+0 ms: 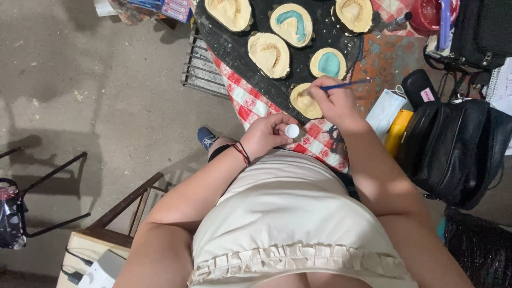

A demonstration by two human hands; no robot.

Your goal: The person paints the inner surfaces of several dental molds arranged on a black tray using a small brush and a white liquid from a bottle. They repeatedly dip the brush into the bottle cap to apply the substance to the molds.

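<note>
My right hand grips a thin blue brush and holds its tip against a cream plaster dental cast at the near edge of a black board. My left hand is closed around a small white round-capped bottle, held just below that cast. Several more plaster casts lie on the board; two of them carry turquoise paint, and the others are bare cream.
The board rests on a red-and-white checked cloth. At the right lie a white face mask, a yellow object and a black bag. A metal rack stands on the concrete floor. A dark chair frame is at the left.
</note>
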